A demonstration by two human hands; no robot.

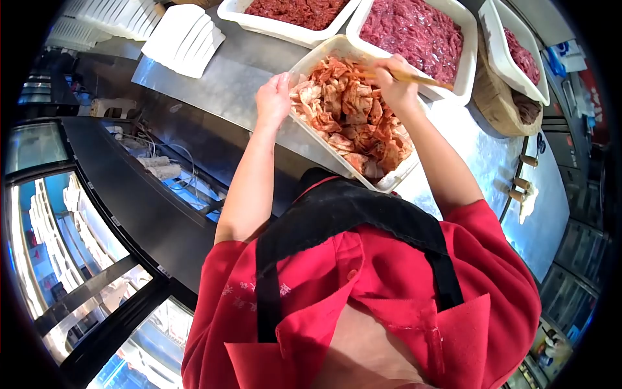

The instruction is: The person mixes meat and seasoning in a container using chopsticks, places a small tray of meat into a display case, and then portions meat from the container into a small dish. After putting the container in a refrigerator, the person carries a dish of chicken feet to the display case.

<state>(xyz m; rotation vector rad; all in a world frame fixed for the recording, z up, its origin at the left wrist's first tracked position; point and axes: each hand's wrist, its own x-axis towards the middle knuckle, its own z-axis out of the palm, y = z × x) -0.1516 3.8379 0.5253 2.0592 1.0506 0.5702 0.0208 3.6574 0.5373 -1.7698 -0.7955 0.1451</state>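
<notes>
Slices of pale, red-seasoned meat [355,107] fill a white rectangular tub [341,159] on the metal counter in front of me. My left hand [275,100] is closed on the tub's left rim, at its far corner. In my right hand [396,83], over the tub's far right side, is a pair of long wooden chopsticks [424,81]. Their thin ends point left, over the meat at the far end, and their thick ends stick out to the right. My right fingers are wrapped around them; exactly how the tips meet the meat is hard to make out.
Behind stand a tub of dark red minced meat [298,11] and a tub of glossy red meat [411,39]. Another meat tub [518,55] sits on a sack [499,104] at right. Stacked white trays [183,40] lie on the left. Wooden-handled tools [520,183] rest at the counter's right.
</notes>
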